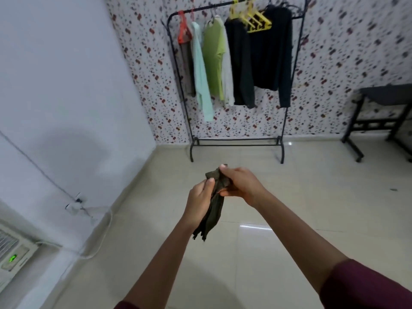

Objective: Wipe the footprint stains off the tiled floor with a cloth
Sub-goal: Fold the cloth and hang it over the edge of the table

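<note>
A dark olive cloth (214, 210) hangs bunched between both hands, well above the cream tiled floor (278, 219). My left hand (199, 201) grips the cloth's middle from the left, thumb up against it. My right hand (239, 181) pinches the cloth's top end from the right. The cloth's lower end dangles free. A small dark mark (393, 189) shows on the tiles at the far right; no clear footprint stains are visible.
A black clothes rack (237, 139) with several hanging garments stands against the patterned back wall. A black stand (379, 126) sits at the right. On the left, a white wall carries a cable (98, 230) and an appliance (13, 257) with a green light.
</note>
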